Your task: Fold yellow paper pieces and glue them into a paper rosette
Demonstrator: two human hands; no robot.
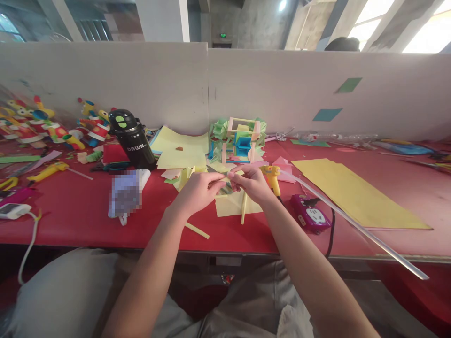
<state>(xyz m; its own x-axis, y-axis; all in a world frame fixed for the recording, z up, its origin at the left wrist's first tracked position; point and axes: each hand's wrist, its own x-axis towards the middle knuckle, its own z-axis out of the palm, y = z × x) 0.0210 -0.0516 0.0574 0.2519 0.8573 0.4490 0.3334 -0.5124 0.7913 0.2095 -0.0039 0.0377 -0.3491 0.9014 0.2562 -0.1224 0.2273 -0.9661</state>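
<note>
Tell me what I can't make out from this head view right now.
- What the left hand and right hand pinch between them: the fingers cover it; only a thin tip shows.
- The white packet on the red table: its face is blurred.
- The paper model: too small to tell how its parts join.
- The clear rod: its near end is out of focus.
- The toys: cut by the left edge.

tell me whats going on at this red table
A person sits at a red table with both hands together over a yellow paper piece. The left hand and right hand pinch a small strip between them; what it is exactly is hard to tell. Just behind stands a paper model in green, blue and yellow. A yellow glue gun lies by the right hand, a black bottle to the left.
</note>
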